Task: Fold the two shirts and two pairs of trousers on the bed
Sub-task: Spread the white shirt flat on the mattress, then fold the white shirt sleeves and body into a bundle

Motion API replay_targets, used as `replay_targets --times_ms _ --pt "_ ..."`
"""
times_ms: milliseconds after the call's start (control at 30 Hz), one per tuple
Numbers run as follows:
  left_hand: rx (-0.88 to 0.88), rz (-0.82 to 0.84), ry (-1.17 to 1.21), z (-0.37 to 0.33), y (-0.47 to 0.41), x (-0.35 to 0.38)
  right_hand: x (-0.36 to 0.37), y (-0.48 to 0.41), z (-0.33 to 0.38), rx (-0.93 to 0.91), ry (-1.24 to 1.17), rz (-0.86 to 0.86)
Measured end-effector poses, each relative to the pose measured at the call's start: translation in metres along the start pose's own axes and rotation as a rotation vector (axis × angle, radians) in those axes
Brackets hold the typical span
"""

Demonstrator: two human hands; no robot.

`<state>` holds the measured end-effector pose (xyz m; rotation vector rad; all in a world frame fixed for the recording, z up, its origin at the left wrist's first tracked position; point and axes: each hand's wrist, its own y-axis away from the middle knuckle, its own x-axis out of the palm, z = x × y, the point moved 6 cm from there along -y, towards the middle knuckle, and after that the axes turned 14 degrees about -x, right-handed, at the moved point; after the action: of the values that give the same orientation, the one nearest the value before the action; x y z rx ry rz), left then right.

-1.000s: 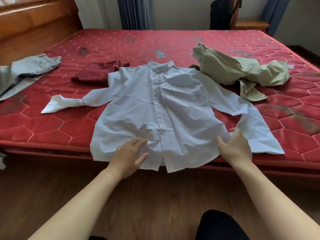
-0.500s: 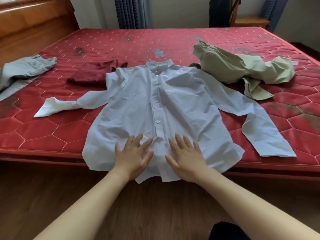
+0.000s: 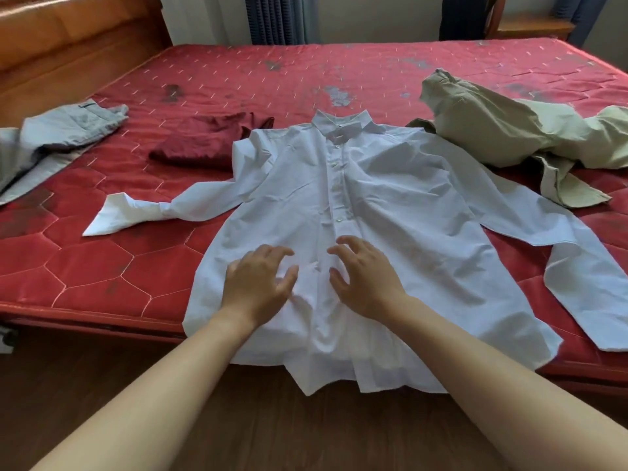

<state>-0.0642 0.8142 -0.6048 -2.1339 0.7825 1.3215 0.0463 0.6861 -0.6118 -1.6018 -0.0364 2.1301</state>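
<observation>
A white button-up shirt [image 3: 390, 212] lies front up on the red mattress [image 3: 102, 266], sleeves spread to both sides, its hem hanging over the near edge. My left hand [image 3: 260, 283] and my right hand [image 3: 365, 277] rest side by side on its lower front, fingers loosely bent and spread, either side of the button placket. A dark red shirt [image 3: 207, 139] lies crumpled behind the white shirt's left shoulder. Grey trousers [image 3: 57, 137] lie at the far left. Khaki trousers [image 3: 509, 130] are heaped at the right, partly over the shirt's right sleeve area.
A wooden headboard [image 3: 68, 39] runs along the left. Wooden floor [image 3: 306, 430] lies between me and the bed. Blue curtains [image 3: 278, 15] and a wooden chair with dark cloth [image 3: 475, 15] stand behind the bed.
My hands came together from the shirt's hem corners to its middle, then slid a little up the front. The shirt's lower front now lies smoother, and the view has moved closer.
</observation>
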Motion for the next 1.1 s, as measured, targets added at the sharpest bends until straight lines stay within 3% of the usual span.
replay_targets --times_ms 200,333,567,800,967,1100 --pt "-0.121 0.179 0.007 0.059 -0.055 -0.028 0.036 -0.075 0.023 0.024 -0.054 0.151" --pt "-0.157 0.277 0.017 0.074 -0.084 -0.039 0.041 -0.102 0.032 0.175 -0.053 0.156" --pt "-0.236 0.169 0.097 0.088 -0.154 -0.067 0.051 -0.155 0.031 0.267 -0.183 0.267" --pt "-0.309 0.165 0.009 0.117 -0.249 -0.074 0.042 -0.264 0.0 0.271 -0.23 0.151" --pt "-0.317 0.104 -0.022 0.132 -0.318 -0.078 0.04 -0.358 -0.003 0.167 -0.277 0.033" --pt "-0.238 0.164 -0.051 0.147 -0.373 -0.064 0.061 -0.42 0.008 0.057 -0.352 0.072"
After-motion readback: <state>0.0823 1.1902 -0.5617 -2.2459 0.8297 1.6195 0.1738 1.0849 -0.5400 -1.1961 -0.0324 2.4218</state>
